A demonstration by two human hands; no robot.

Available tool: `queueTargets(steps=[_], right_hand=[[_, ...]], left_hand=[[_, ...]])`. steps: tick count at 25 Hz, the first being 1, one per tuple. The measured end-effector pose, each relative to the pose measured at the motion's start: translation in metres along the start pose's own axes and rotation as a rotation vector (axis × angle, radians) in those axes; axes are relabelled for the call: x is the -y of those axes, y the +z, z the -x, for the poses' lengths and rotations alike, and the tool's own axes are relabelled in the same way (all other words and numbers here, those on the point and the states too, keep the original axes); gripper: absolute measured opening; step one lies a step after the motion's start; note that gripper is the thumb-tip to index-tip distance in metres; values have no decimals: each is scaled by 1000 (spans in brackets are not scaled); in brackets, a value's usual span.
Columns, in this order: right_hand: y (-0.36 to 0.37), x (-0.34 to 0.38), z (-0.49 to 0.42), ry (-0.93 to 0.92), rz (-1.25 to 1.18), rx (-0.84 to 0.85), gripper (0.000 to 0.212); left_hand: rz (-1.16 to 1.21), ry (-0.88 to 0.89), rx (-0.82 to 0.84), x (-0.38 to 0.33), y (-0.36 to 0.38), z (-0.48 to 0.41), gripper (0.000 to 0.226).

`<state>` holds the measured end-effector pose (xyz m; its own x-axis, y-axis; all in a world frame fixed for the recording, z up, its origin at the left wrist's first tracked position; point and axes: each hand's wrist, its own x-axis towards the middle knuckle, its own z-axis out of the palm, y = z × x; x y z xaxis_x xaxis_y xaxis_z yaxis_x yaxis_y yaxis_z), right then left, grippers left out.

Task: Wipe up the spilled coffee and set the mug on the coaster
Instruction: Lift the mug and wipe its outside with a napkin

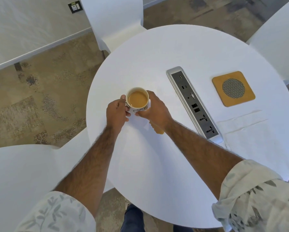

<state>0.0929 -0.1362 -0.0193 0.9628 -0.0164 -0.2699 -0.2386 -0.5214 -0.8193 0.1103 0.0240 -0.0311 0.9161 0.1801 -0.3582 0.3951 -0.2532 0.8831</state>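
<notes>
A white mug (138, 99) full of light brown coffee stands at the left side of the round white table (182, 52). My left hand (117, 113) grips it from the left at the handle side. My right hand (154, 108) wraps round its right side. A small puddle of spilled coffee (158, 128) lies on the table just under my right wrist, partly hidden by it. The square tan coaster (233, 88) with a round mesh centre lies at the right of the table, apart from the mug. A white cloth or napkin (246, 121) lies flat below the coaster.
A silver power and socket strip (193, 102) is set into the table between the mug and the coaster. White chairs stand at the back (113, 19), at the right (281, 36) and at the front left (23, 173). Patterned carpet (40, 104) covers the floor.
</notes>
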Motion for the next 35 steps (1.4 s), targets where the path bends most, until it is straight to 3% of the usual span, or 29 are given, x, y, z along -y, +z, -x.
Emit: queueTargets(steps=[6, 15, 22, 29, 32, 35], right_hand=[[4, -6, -8, 12, -103, 27, 71], [-9, -6, 0, -69, -81, 35, 77], [-59, 1, 32, -61, -3, 58, 95], [-172, -101, 139, 190, 163, -348, 24], [-204, -149, 190, 379, 240, -484, 13], [-207, -178, 219, 512, 323, -444, 14]], left_hand=[[161, -77, 91, -2, -3, 1, 55], [245, -189, 134, -19, -2, 16, 45], [335, -162, 98, -45, -7, 46, 39], [417, -116, 40, -70, -19, 77, 39], [439, -99, 8, -69, -25, 82, 40], [472, -74, -5, -67, -29, 85, 35]])
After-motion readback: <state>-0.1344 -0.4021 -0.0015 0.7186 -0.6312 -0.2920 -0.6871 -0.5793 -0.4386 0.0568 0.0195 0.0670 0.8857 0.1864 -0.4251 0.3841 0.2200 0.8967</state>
